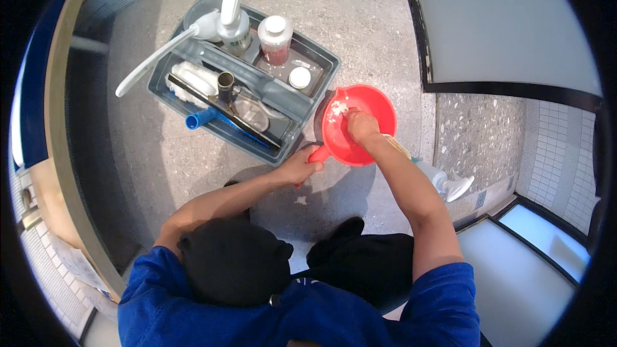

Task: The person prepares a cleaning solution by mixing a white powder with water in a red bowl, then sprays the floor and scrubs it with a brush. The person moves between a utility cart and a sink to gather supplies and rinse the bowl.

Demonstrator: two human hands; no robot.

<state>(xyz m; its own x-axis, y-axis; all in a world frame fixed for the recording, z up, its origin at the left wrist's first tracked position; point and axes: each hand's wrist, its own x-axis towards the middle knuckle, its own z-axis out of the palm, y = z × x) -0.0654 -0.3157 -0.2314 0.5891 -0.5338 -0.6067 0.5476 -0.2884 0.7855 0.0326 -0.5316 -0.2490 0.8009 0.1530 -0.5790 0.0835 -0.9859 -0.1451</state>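
Observation:
My left hand is closed around the handle of a red plastic dipper, which has a pouring lip at its upper left. Inside the dipper is my right hand, its fingers curled and pointing down. White matter, perhaps foam or small flakes, lies by those fingertips; whether the fingers pinch anything is hidden. Close behind my right forearm, a pale brush-like edge shows past the dipper's rim. A clear spray bottle with a white trigger head lies on the floor there, partly covered by the arm.
A grey cleaning caddy left of the dipper holds a spray bottle, a bottle of reddish liquid, a white long-handled brush, a squeegee and a blue-handled tool. A black-framed frosted panel stands at right.

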